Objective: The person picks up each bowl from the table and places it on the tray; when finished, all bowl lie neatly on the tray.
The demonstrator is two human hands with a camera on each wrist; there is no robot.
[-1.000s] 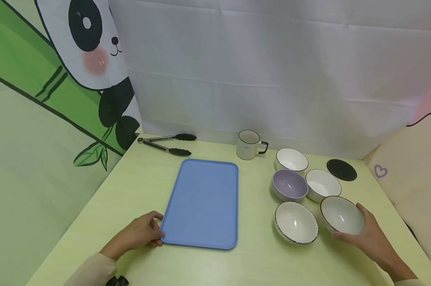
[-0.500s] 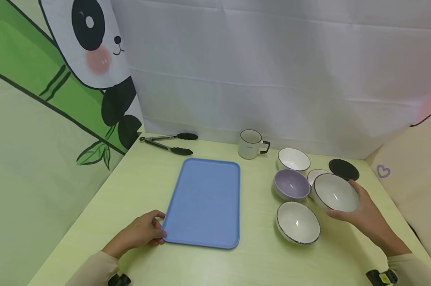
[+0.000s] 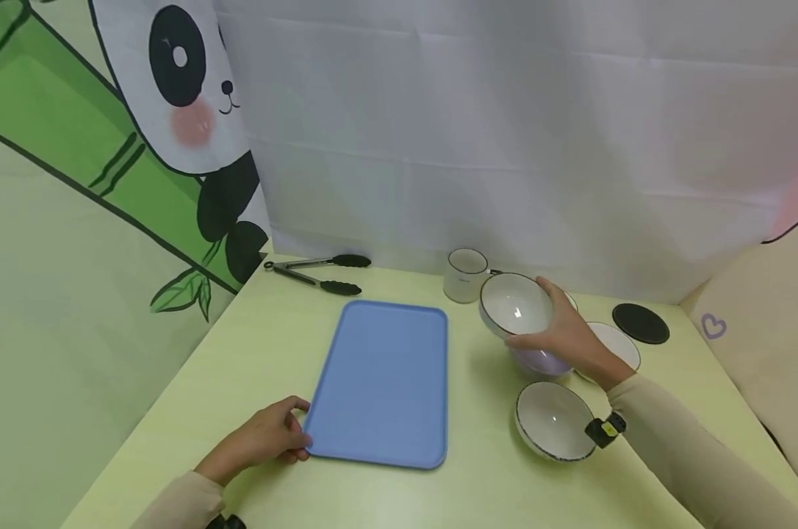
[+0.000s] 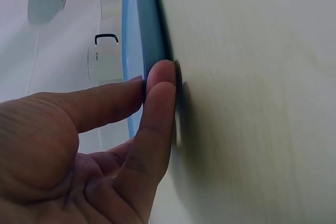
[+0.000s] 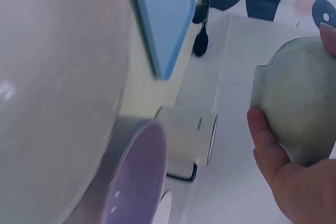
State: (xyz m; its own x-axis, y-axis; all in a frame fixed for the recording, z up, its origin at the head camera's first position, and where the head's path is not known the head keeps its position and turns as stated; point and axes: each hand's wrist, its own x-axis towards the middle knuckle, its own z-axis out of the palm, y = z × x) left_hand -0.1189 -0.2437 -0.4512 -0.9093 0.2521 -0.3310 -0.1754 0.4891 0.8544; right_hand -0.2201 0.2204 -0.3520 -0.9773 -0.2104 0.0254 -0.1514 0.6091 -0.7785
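Right hand (image 3: pixel 564 330) grips a glossy white round bowl with a thin dark rim (image 3: pixel 514 303) from 1 side, thumb and fingers on the wall, bowl up off the desk (image 3: pixel 485 499). Main risk is slip: 1-sided hold on a smooth, probably ceramic wall, so a jolt could twist it loose, and a drop here would likely hit the glossy lavender round bowl (image 3: pixel 541 363) below. A wide swing could also bump the white cylindrical mug with a dark rim (image 3: pixel 462 285) close by. Watch the small black wrist-worn device (image 3: pixel 605 430): in the head view it overlaps the white round bowl with a speckled dark rim (image 3: pixel 550 417), gap can't be told, a low wrist could drag it. Left hand (image 3: pixel 267 437) pinches the flat blue rectangular tray (image 3: pixel 382 386) at its near left corner, tray on desk; a tug there would skew it.
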